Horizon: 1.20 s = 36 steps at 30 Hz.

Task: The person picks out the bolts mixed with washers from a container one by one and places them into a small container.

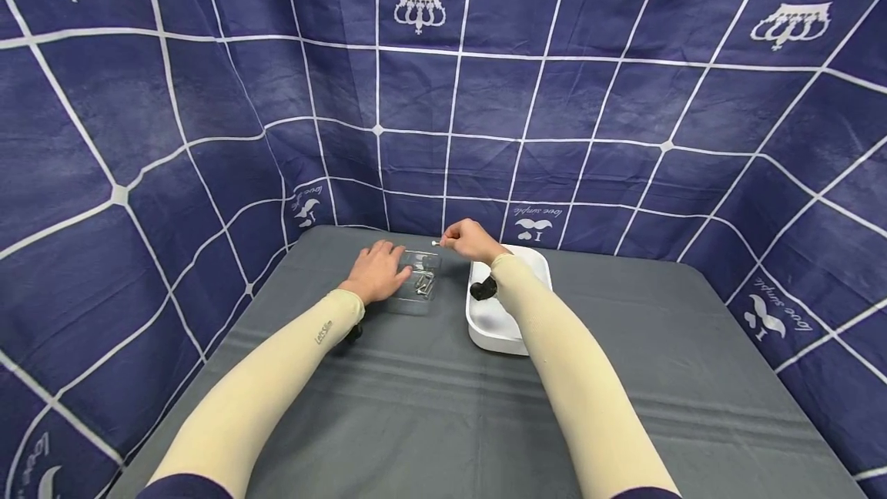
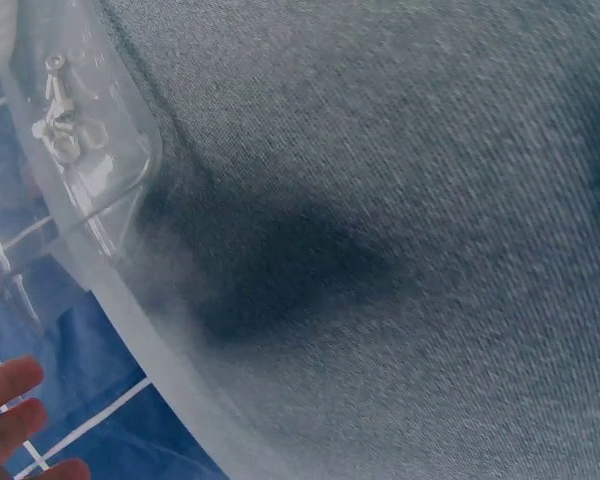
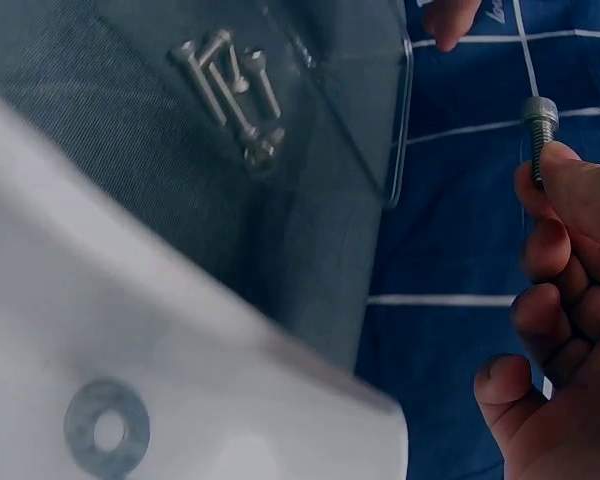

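My right hand [image 1: 474, 239] pinches a socket-head bolt [image 3: 542, 125] between thumb and forefinger, its round head pointing away from the fingertips. The hand is raised above the far left corner of a white tray [image 1: 500, 343]. To the left lies a clear plastic compartment box [image 1: 409, 306], with several metal bolts [image 3: 215, 85] loose inside it. My left hand [image 1: 377, 272] is at the box's left side with its fingers spread; whether it touches the box I cannot tell. In the left wrist view, only the fingertips [image 2: 10, 385] show.
A flat metal washer [image 3: 80, 430] lies in the white tray. Grey cloth [image 1: 423, 406] covers the table, and a blue curtain with white lines [image 1: 520, 98] hangs behind it and along both sides. A dark wrist camera [image 1: 483, 289] is on the right wrist above the tray.
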Each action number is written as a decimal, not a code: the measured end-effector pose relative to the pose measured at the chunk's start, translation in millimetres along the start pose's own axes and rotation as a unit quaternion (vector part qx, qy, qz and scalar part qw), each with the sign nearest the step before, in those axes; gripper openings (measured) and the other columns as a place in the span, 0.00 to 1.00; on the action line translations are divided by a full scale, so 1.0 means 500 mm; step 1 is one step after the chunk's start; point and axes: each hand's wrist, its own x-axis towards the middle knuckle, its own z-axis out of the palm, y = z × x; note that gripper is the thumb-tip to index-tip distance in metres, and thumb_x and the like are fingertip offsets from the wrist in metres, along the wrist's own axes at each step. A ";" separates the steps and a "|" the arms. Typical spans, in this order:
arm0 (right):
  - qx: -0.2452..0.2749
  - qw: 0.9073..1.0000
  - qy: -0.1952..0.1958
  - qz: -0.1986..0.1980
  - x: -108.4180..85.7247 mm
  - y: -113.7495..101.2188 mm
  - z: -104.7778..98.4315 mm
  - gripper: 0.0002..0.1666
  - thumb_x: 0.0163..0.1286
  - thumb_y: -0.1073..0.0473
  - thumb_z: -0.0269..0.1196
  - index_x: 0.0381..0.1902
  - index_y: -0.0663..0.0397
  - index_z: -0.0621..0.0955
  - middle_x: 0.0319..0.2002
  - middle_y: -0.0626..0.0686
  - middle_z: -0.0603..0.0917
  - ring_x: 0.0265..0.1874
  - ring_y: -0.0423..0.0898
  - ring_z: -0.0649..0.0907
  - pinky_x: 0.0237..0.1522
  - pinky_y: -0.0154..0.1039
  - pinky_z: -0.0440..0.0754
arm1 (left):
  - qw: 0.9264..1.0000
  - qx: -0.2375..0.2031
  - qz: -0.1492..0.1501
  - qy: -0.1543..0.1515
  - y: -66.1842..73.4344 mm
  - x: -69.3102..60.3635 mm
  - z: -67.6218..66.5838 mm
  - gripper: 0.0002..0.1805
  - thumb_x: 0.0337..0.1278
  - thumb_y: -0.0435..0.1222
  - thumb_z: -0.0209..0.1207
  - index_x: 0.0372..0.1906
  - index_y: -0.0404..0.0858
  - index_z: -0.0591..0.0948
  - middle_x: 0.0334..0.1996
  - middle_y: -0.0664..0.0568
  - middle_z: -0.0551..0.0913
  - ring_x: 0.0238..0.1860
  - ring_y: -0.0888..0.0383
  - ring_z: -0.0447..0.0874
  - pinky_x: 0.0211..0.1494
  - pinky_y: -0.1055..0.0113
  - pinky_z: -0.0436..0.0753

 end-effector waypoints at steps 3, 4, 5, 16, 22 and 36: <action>-0.003 1.000 0.000 0.003 0.006 -0.010 0.010 0.10 0.72 0.60 0.63 0.35 0.60 0.88 0.33 0.56 0.87 0.28 0.39 0.74 0.36 0.32 0.71 | 1.000 0.001 -0.001 -0.001 -0.006 -0.003 0.002 0.33 0.73 0.54 0.47 0.73 0.38 0.69 0.68 0.39 0.72 0.73 0.43 0.64 0.71 0.41 0.66; -0.001 1.000 -0.003 0.003 0.008 -0.013 0.013 0.10 0.72 0.60 0.63 0.35 0.60 0.88 0.33 0.56 0.87 0.28 0.40 0.74 0.36 0.33 0.71 | 1.000 0.000 -0.001 0.000 -0.008 -0.004 0.002 0.33 0.73 0.53 0.48 0.73 0.38 0.69 0.68 0.39 0.72 0.73 0.43 0.64 0.70 0.41 0.66; 0.000 1.000 -0.006 0.003 0.011 -0.016 0.017 0.10 0.73 0.60 0.62 0.36 0.60 0.88 0.34 0.55 0.87 0.29 0.40 0.74 0.36 0.32 0.71 | 1.000 0.001 -0.001 0.000 -0.011 -0.005 0.002 0.33 0.73 0.54 0.48 0.73 0.38 0.70 0.68 0.39 0.72 0.72 0.43 0.64 0.70 0.41 0.66; 0.000 0.999 -0.035 -0.007 0.024 -0.044 0.047 0.12 0.72 0.59 0.63 0.36 0.61 0.87 0.34 0.58 0.87 0.28 0.39 0.73 0.33 0.31 0.69 | 1.000 0.012 -0.012 -0.011 -0.033 -0.015 0.008 0.34 0.73 0.54 0.49 0.73 0.39 0.69 0.69 0.39 0.71 0.74 0.43 0.63 0.70 0.40 0.67; -0.009 0.999 -0.046 -0.022 0.026 -0.046 0.060 0.11 0.71 0.60 0.63 0.33 0.61 0.88 0.24 0.48 0.81 0.25 0.38 0.72 0.31 0.32 0.68 | 1.000 0.015 -0.014 -0.022 -0.043 -0.023 0.015 0.34 0.74 0.55 0.48 0.75 0.40 0.67 0.69 0.39 0.70 0.73 0.42 0.63 0.68 0.39 0.68; -0.035 0.996 -0.070 -0.039 0.024 -0.033 0.067 0.11 0.69 0.59 0.63 0.34 0.60 0.89 0.29 0.50 0.87 0.26 0.38 0.73 0.33 0.32 0.71 | 1.000 -0.006 -0.016 -0.025 -0.040 -0.025 0.022 0.32 0.75 0.52 0.48 0.75 0.40 0.68 0.69 0.40 0.71 0.74 0.43 0.63 0.69 0.39 0.69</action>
